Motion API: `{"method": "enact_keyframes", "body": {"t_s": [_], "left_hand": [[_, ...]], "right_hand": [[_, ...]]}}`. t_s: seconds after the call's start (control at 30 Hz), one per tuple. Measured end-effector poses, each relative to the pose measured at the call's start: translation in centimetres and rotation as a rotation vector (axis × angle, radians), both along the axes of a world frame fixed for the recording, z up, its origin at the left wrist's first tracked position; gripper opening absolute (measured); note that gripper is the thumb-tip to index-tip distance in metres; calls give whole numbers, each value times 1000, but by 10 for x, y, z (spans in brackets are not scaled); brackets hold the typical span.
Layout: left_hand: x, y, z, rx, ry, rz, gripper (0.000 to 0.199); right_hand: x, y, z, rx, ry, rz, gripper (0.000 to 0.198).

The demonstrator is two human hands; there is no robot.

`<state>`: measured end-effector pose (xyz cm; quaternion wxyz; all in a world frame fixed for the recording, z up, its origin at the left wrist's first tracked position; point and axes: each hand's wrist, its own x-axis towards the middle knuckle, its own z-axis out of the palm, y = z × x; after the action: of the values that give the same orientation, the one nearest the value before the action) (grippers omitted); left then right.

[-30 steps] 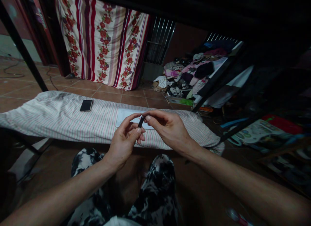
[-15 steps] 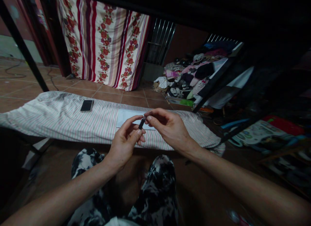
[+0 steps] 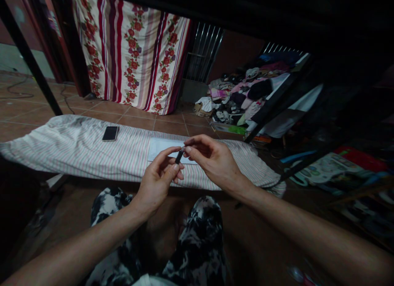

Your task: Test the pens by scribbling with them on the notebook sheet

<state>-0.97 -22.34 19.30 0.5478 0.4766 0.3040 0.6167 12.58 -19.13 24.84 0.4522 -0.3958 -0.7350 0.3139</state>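
Between the fingers of my left hand [image 3: 158,181] is a small dark stick-shaped object [image 3: 179,156], tilted with its upper end to the right. My right hand [image 3: 214,159] pinches at that upper end, thumb and forefinger closed. Whether a separate small piece sits in the right fingertips is too small to make out. Below and behind both hands lies a pale blue-white sheet or booklet [image 3: 155,148], partly covered by them. It rests on a striped cloth [image 3: 76,154] spread over a low bench-like surface.
A dark-screened phone [image 3: 110,133] lies on the cloth to the left. Beyond hangs a floral striped curtain [image 3: 134,52] above the tiled floor [image 3: 107,108]. Heaped clothes [image 3: 243,93] stand at the back right. Dark metal posts [image 3: 33,56] flank the surface. My knees [image 3: 203,220] are below.
Almost nothing differs. My right hand has risen very slightly, and both hands keep their hold around the small dark object.
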Motion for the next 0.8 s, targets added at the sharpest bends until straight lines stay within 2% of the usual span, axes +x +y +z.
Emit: {"method": "enact_keyframes", "body": {"t_s": [0.63,0.8], "left_hand": [[0,-4,1,-16,33,6,37],[0,-3,0,-4,36,4,36]], "right_hand": [[1,-1,4,76,-95,2,8],[1,-4,6,117,-143,-39,9]]}}
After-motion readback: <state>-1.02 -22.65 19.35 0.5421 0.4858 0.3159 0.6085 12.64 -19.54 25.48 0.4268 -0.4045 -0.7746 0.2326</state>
